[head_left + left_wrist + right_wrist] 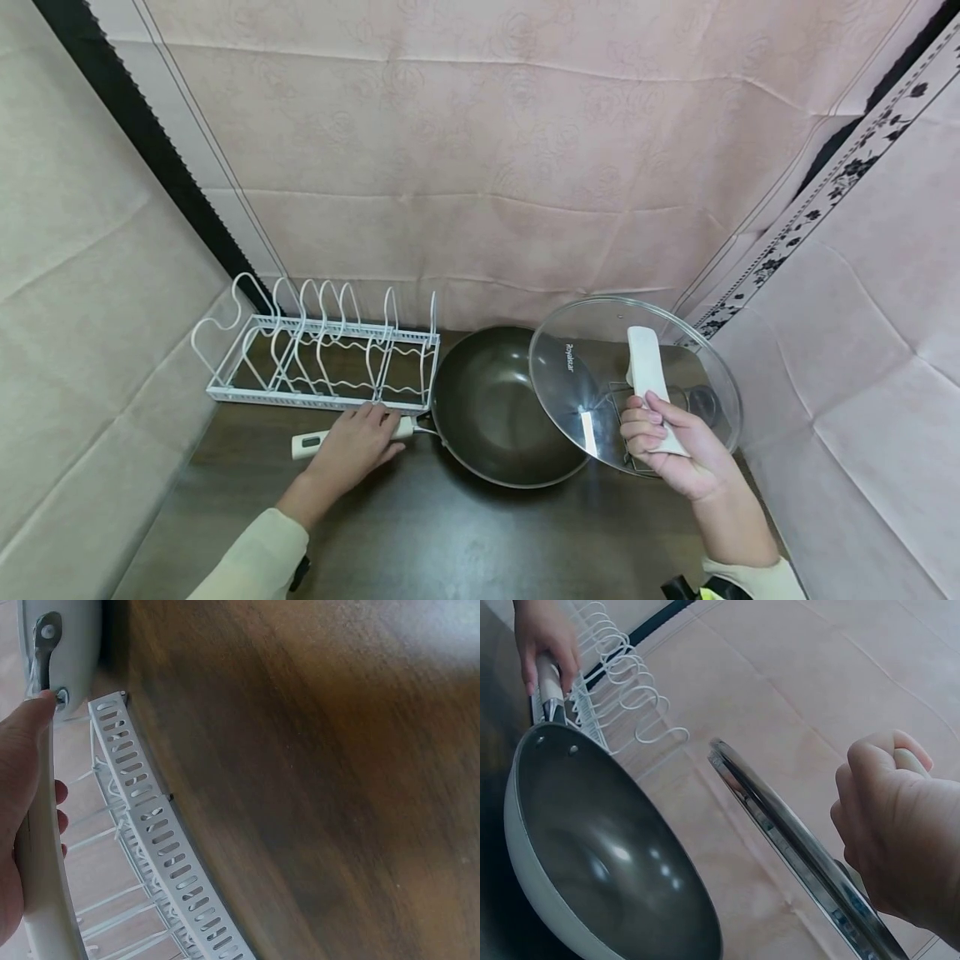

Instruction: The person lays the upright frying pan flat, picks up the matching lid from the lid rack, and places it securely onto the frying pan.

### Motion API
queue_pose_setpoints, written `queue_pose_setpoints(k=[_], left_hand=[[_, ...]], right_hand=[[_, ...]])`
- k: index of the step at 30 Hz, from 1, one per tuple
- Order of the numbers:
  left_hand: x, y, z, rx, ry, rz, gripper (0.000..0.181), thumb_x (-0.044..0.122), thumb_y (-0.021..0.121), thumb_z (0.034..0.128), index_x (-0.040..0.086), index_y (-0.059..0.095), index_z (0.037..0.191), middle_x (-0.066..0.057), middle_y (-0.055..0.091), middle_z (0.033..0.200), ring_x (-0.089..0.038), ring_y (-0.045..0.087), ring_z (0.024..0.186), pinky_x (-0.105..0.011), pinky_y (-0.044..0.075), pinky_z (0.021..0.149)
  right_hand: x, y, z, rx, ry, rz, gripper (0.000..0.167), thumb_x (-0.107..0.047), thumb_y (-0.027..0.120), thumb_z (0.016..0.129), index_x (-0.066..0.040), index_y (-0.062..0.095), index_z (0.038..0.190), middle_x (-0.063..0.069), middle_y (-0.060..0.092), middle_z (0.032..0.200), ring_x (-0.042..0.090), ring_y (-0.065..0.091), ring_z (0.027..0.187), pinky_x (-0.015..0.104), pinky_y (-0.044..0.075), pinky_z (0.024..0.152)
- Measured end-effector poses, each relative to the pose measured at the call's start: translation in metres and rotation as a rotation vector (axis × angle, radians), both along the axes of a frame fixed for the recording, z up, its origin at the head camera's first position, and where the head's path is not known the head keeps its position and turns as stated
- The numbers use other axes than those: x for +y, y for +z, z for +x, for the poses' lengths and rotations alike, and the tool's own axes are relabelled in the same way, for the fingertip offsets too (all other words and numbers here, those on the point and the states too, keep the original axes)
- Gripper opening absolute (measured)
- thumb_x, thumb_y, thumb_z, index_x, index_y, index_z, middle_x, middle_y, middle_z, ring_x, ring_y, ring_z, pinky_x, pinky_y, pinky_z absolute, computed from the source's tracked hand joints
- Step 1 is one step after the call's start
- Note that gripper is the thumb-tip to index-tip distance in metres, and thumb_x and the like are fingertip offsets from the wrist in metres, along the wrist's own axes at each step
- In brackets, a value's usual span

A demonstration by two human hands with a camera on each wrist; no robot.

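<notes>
A deep wok (498, 408) with a dark inside and a pale outside stands on the table, its long white handle (307, 445) pointing left. My left hand (358, 443) grips that handle from above; in the left wrist view the fingertips (61, 819) show past its far side. With my right hand (686, 450) I hold a glass lid (581, 392) by its white upright handle (645, 362). The lid is raised at the wok's right, overlapping its right rim in the head view. From the right wrist view, the lid's metal rim (795, 840) is steeply tilted and apart from the wok.
A white wire dish rack (322, 404) stands at the back left, just behind the wok's handle. Through the glass a small wire stand (618, 400) shows on the table. Pale cloth walls (487, 167) enclose the wooden table (450, 550) at the back and sides.
</notes>
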State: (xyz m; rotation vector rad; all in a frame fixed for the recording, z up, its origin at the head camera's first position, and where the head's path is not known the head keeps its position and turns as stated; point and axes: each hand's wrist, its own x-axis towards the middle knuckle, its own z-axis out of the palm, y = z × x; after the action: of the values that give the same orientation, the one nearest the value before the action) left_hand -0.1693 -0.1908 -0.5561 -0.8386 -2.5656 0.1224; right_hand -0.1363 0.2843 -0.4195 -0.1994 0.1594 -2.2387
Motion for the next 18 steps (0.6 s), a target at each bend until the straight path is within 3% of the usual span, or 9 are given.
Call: queue_pose_setpoints(k=[8,18], left_hand=[[0.002,-0.002,-0.001,-0.042,0.02,0.041,0.04,0.045,0.075,0.0923,0.01,0.059,0.102,-0.009,0.055,0.088,-0.029,0.062,0.085,-0.046,0.056,0.073],[0.002,0.0,-0.002,-0.08,0.03,0.02,0.04,0.045,0.072,0.0951,0.008,0.059,0.102,-0.01,0.056,0.089,-0.029,0.061,0.085,-0.045,0.055,0.071]], right_hand=[[-0.007,-0.004,-0.001,0.008,-0.003,0.021,0.049,-0.034,0.011,0.112,-0.001,0.046,0.117,-0.003,0.03,0.09,0.007,0.022,0.079,0.018,0.024,0.074],[-0.017,-0.01,-0.005,0.002,0.007,0.023,0.052,-0.035,0.009,0.112,0.0,0.048,0.116,-0.002,0.032,0.09,0.006,0.023,0.079,0.017,0.023,0.074]])
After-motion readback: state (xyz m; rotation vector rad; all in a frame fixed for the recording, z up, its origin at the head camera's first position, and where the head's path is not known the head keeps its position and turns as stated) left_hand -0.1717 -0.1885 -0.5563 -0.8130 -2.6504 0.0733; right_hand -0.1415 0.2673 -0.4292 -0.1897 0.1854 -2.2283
